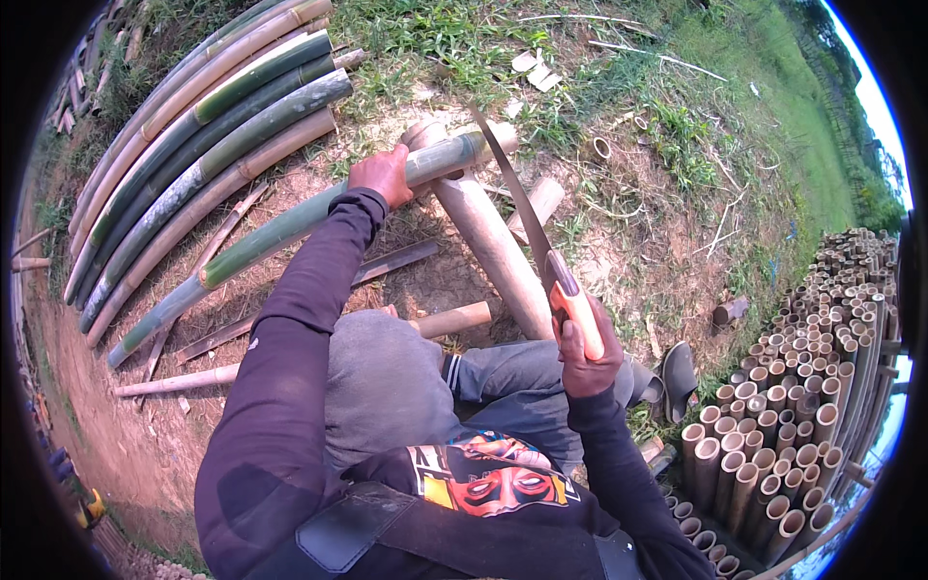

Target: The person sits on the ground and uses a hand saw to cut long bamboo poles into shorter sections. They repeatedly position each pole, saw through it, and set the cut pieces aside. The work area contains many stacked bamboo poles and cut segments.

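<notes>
The green bamboo pole (290, 227) is gripped near its cut end by the left hand (382, 174), propped across a pale log (488, 242). The machete (541, 251) is clenched in the right hand (585, 353), blade raised just beside that end

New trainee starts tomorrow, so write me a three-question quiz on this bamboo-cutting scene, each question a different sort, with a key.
1. True or false: the left hand holds the green bamboo pole near its cut end.
2. Multiple choice: the right hand grips a) a hammer b) a long-bladed knife with an orange handle c) a hand saw with a black handle.
3. Fill in: the cut bamboo tubes stand stacked on the person's ______ side.

Key: 1 true; 2 b; 3 right. The green pole rests across a thicker tan log, and the blade stands raised beside the pole's end. More long poles lie on the ground to the left.
</notes>
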Tool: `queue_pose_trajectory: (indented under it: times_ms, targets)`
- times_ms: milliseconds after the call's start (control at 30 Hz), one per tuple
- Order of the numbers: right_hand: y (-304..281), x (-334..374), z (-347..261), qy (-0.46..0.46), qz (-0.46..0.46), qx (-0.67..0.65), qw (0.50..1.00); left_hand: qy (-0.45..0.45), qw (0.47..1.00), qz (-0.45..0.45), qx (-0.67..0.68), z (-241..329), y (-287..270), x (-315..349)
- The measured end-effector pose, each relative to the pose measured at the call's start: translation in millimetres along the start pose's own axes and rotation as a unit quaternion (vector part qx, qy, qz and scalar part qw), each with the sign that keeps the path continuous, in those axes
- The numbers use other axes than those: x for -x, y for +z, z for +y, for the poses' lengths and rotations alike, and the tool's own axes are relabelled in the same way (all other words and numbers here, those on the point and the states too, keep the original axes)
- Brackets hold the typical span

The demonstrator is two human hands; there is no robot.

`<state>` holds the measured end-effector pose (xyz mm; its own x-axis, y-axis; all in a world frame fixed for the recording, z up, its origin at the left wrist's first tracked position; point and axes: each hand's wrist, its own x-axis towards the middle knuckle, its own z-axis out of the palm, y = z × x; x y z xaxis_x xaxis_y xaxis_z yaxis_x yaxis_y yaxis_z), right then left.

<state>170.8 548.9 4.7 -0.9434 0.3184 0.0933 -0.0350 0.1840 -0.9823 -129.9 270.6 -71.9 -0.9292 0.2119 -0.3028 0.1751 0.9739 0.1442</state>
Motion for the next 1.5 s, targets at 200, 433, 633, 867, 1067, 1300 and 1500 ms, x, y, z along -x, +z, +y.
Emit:
queue_pose_trajectory:
  times_ms: [200, 433, 633, 867, 1067, 1300, 1500]
  targets:
    - [54, -84, 25, -0.032, 0.04, 0.025, 0.998, 0.008, 1.0, 0.012, -0.001, -2, 7, 0]
    - [61, -98, 34, -0.089, 0.032, 0.072, 0.993, -0.006, 1.0, 0.001, -0.006, 3, -5, 2]
    - [-4, 16, -8, -0.063, 0.006, 0.044, 0.997, 0.006, 1.0, 0.016, -0.008, -2, 7, -2]
    - [91, -148, 56, -0.036, 0.021, 0.075, 0.996, 0.004, 1.0, 0.02, 0.003, 2, -1, 4]
    - [-5, 14, 16, 0.025, 0.022, 0.022, 0.999, -0.009, 1.0, -0.006, -0.003, 3, -2, 2]
    - [69, -110, 29, -0.08, 0.03, 0.115, 0.99, 0.006, 1.0, 0.016, 0.0, 2, 4, 2]
    - [79, -131, 59, -0.108, 0.037, 0.084, 0.99, -0.013, 1.0, -0.006, -0.009, 8, -10, 5]
